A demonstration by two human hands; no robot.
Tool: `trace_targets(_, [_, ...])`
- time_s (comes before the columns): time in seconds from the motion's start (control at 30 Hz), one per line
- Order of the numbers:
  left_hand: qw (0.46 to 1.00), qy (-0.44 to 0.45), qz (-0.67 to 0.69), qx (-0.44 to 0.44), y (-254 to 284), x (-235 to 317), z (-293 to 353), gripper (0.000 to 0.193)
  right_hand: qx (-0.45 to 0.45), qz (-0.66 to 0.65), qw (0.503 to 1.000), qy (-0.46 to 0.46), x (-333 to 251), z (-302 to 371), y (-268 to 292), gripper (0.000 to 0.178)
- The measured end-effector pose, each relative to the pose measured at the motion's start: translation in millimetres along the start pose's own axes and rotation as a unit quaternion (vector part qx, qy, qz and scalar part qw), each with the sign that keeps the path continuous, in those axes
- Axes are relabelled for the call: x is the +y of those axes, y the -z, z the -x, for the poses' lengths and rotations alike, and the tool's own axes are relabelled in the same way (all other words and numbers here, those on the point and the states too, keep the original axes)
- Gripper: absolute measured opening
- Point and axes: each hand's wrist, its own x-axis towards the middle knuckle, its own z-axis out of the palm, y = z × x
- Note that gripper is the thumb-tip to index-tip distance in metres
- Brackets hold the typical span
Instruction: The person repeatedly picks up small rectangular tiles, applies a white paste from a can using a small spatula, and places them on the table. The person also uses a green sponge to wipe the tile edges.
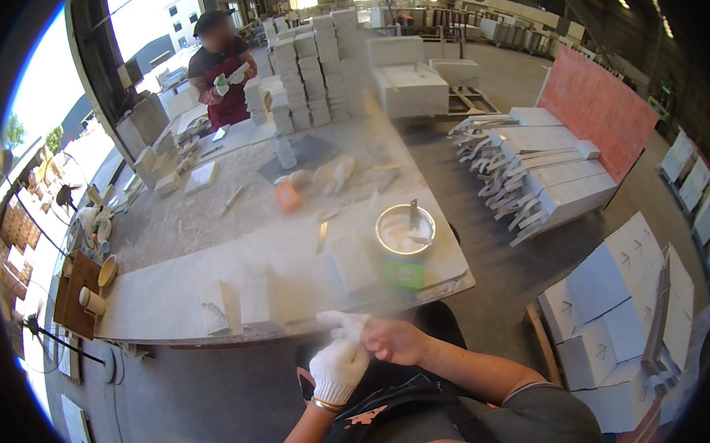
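Observation:
My left hand (339,369) wears a white knitted glove and is raised in front of my body at the table's near edge. Some of its gloved fingers stretch out, one pointing left; the others are partly covered by my right hand. My bare right hand (393,340) is closed on the finger part of the white glove (352,326). Just beyond, pale stone blocks (259,300) stand along the table edge, with another block (353,263) nearer the right. A round bucket (394,241) holds white paste and a putty knife (414,214). Beside it lies a green pad (404,275).
On the dusty table (164,237) lie an orange block (287,195), loose gloves (335,173) and a clear bottle (284,150). Tall stone stacks (314,69) rise at the far end, near a co-worker (219,73). White slabs (605,304) stand at right.

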Motion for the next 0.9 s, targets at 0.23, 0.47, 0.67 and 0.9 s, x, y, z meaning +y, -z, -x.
trace_targets(0.23, [0.995, -0.057, 0.077, 0.026, 7.8, 4.8, -6.3, 0.012, 0.037, 0.231, 0.951, 0.2, 28.1, -30.3, 57.5, 0.028])
trace_targets(0.47, [0.987, -0.143, 0.071, -0.019, 6.6, 22.6, -22.1, 0.014, -0.053, 0.76, 0.636, 0.12, -17.5, -16.6, -5.6, 0.037])
trace_targets(0.67, [0.991, -0.053, -0.009, -0.123, 4.4, 36.6, -16.4, 0.021, -0.306, 0.109, 0.943, 0.077, -33.8, -15.0, -76.5, 0.059])
trace_targets(0.9, [0.99, -0.106, -0.008, -0.089, 4.3, 28.9, -20.7, 0.018, -0.12, 0.179, 0.937, 0.274, -34.0, -38.0, -55.3, 0.035])
